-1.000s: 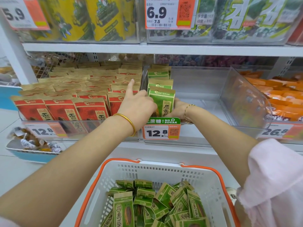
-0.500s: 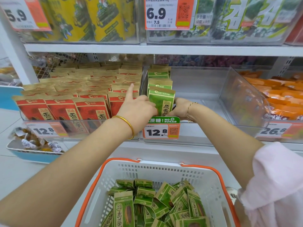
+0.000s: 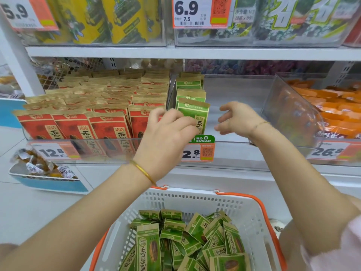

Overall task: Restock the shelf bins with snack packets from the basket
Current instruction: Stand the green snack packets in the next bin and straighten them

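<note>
A short row of green snack packets (image 3: 193, 108) stands upright at the left side of a clear shelf bin (image 3: 240, 94). My left hand (image 3: 168, 130) hovers just in front of the front green packet, fingers loosely curled, holding nothing. My right hand (image 3: 236, 119) is lifted to the right of the packets, fingers spread and relaxed, empty. Below, a white basket with orange handles (image 3: 252, 212) holds several more green packets (image 3: 187, 243).
A bin of red packets (image 3: 88, 116) fills the space to the left; a bin of orange packets (image 3: 336, 110) lies to the right. Price tags (image 3: 197, 151) hang on the bin fronts. An upper shelf (image 3: 195, 52) carries yellow and green bags. A blue tray (image 3: 48, 182) of sweets sits low left.
Both hands have let go of the front green packet and drawn back from it; the right hand moved out to the right, and the left index finger is no longer pointing up.
</note>
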